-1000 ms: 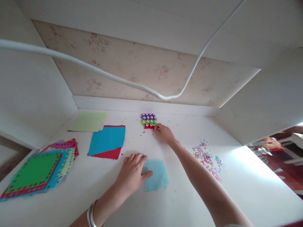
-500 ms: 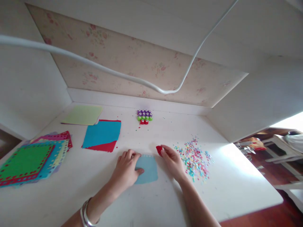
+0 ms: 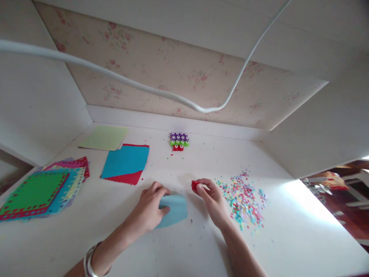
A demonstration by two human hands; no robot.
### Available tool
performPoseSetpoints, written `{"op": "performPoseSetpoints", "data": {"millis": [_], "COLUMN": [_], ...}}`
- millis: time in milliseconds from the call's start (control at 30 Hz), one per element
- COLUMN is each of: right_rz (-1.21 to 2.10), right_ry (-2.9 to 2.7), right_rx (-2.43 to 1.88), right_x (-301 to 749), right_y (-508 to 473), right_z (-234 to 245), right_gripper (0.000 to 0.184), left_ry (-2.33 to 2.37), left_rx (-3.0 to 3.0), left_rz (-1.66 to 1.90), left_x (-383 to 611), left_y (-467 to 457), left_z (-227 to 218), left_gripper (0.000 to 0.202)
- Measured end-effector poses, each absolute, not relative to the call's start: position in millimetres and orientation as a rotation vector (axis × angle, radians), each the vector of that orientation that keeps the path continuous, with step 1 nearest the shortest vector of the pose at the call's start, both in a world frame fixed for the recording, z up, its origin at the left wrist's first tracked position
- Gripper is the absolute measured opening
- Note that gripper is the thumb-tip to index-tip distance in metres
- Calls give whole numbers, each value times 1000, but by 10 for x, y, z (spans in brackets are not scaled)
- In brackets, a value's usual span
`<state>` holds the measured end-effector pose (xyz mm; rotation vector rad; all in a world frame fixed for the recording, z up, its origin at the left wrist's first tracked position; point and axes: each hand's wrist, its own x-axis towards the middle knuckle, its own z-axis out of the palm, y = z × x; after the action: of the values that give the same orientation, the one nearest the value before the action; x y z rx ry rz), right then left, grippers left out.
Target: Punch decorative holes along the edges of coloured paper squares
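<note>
Small red punch [image 3: 195, 185]: just right of frame centre, held off the surface [image 3: 288, 238] at the fingertips of the right hand [image 3: 212, 199]. Right grip: clenched on the punch, thumb and forefinger pinching it, palm turned down.

Light blue paper [image 3: 176, 211]: one small square, lying just below and left of the punch, not touching it. Left hand [image 3: 150, 209] covers its left part. Left grip: closed on the paper's left edge, fingers curled over the top, thumb pressed on the sheet; that edge looks slightly lifted. Silver bracelet [image 3: 90, 262] on the left wrist, bottom of frame.

Confetti [image 3: 242, 200]: loose multicoloured scatter just right of the right hand, spreading toward the lower right.

Punch cluster [image 3: 179, 141]: purple, green and red pieces packed in rows, upper centre, near the back wall, well apart from both hands.

Blue sheet [image 3: 126, 162]: left of centre, lying on a red sheet [image 3: 128, 178] whose corner shows below it. Pale green sheet [image 3: 104, 137] behind, further left.

Paper stack [image 3: 37, 192]: far left, punched borders, green on top.

White cable [image 3: 144, 90]: hangs across the upper frame.
</note>
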<state>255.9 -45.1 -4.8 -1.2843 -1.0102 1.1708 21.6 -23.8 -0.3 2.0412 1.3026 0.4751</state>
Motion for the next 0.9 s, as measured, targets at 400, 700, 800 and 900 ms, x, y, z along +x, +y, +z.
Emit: {"op": "performPoseSetpoints", "data": {"millis": [400, 700, 800, 900], "right_rz": [1180, 1083, 1055, 1048], "right_ry": [-1120, -1263, -1291, -1296], "right_rx": [-1316, -1408, -1418, -1404], "right_x": [2494, 2457, 2445, 2440], "right_y": [-468, -479, -476, -478], "right_z": [-52, -49, -38, -45], "right_gripper": [33, 35, 35, 35], "left_ry": [1140, 1104, 1101, 1090], "left_rx": [1669, 1667, 1670, 1671], "left_rz": [603, 588, 602, 604], "left_x": [242, 257, 253, 251], "left_y": [-155, -168, -166, -168], "left_z": [72, 114, 110, 106], "left_gripper": [31, 30, 31, 31]}}
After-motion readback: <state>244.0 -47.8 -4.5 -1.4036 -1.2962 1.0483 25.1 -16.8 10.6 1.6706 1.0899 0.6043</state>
